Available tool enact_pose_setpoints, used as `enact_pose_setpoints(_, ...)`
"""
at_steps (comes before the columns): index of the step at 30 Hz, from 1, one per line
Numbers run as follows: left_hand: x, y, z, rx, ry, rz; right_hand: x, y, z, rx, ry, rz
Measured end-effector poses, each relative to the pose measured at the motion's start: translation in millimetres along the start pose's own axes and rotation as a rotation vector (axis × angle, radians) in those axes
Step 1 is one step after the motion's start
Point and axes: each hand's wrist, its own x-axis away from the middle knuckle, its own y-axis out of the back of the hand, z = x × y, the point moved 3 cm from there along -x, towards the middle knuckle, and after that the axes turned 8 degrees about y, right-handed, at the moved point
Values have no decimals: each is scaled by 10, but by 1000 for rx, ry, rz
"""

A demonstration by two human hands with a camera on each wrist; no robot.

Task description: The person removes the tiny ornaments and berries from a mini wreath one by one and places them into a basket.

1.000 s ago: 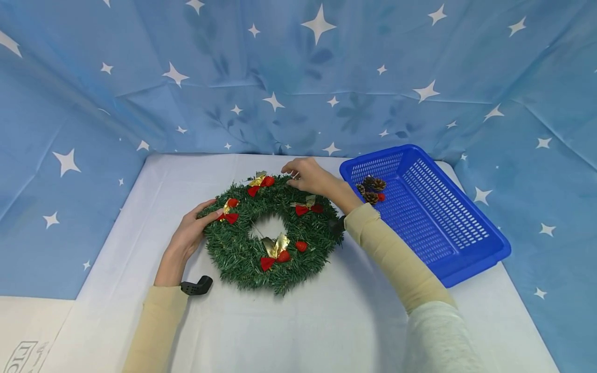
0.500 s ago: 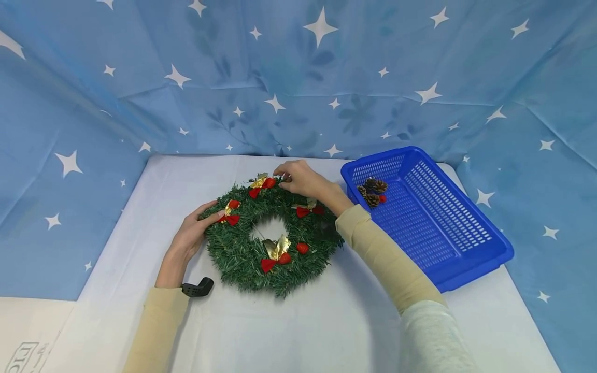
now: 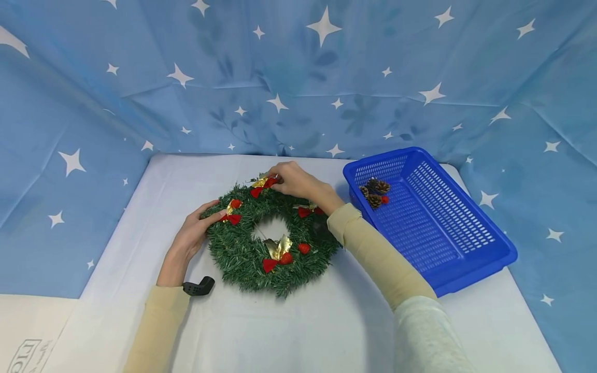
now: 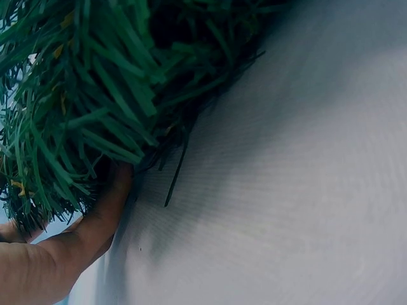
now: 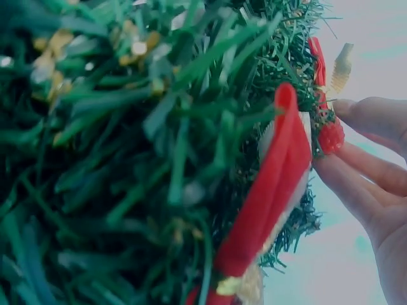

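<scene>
A round wreath (image 3: 240, 259) of bushy green artificial needles lies flat on a white surface (image 3: 289, 331), left of a blue plastic basket (image 3: 507, 249); its open middle shows the white beneath. Spaced around it are four red bows with gold leaves; the near bow (image 3: 269, 265) has the broadest, shiniest gold leaves (image 3: 278, 247) and a bumpy red berry (image 3: 286, 258). A lone berry (image 3: 304, 248) sits just beside that group.

The left hand (image 3: 190, 232) grips the wreath's left edge, thumb on top by a bow, other fingers underneath. The right hand (image 3: 295, 181) reaches to the far side, thumb and fingers almost together, pinching the far berry (image 5: 331, 137) beside its bow.

At the lower left corner, boxed dark lettering (image 3: 24, 357) on a pale panel is cut off, unreadable with certainty.
</scene>
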Motion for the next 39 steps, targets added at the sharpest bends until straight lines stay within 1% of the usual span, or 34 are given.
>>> enact_pose_setpoints(7,-16,11,11,6,4,-1,-77,-79,-3,31,-13,27)
enact_pose_setpoints(16,-23,9,3,3,-1,-6,-77,-86,23,73,-9,-2)
enact_pose_setpoints(23,-32,12,13,13,7,0,-55,-75,32,63,-18,-3)
enact_pose_setpoints(28,-26,6,18,9,-1,1,-29,-42,21,70,-20,-11)
enact_pose_setpoints(39,-21,3,28,-7,-6,-12,104,60,12,60,-12,-29)
